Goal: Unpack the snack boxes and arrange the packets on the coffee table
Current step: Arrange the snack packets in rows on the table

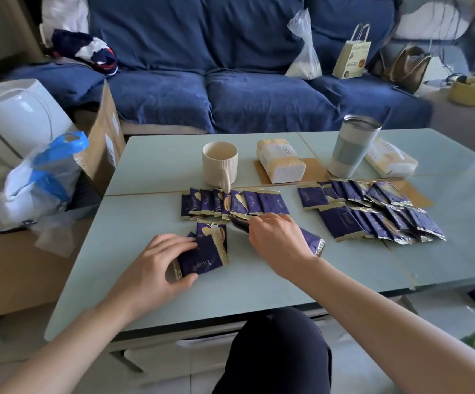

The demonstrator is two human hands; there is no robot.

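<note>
Left grip: from my feed, the left hand (161, 258) has fingers and thumb curled round a small stack of purple packets (202, 251), thumb at the near edge, fingers along the far-left edge; the stack lies on the coffee table (145, 294).
Right grip: the right hand (276, 240) pinches a single dark packet (240, 224) at its fingertips, just in front of the arranged row; I see another packet (314, 242) poking out from beneath the palm on the right side.
Arranged row: overlapping purple packets in a line (233, 203) across the middle of the table, just beyond both hands, gold edges showing.
Loose pile: a larger spread of the same packets (372, 214) to the right, well apart from the hands, overlapping untidily; some lie on a strip of brown cardboard (421, 196).
Mug: a cream ribbed mug (219, 163) stands upright behind the row, its handle facing me and reaching over the row's far edge.
Tumbler: a pale blue-grey travel cup (354, 146) upright behind the pile.
Tissue packs: two yellow-white soft packs (280, 160), (391, 160), one either side of the tumbler.
Background: blue sofa (230, 95) beyond the table, with a paper bag (351, 54) marked BREAD on its seat.
Left of table: an open cardboard box (102, 137) and a blue-and-white plastic bag (40, 177).
</note>
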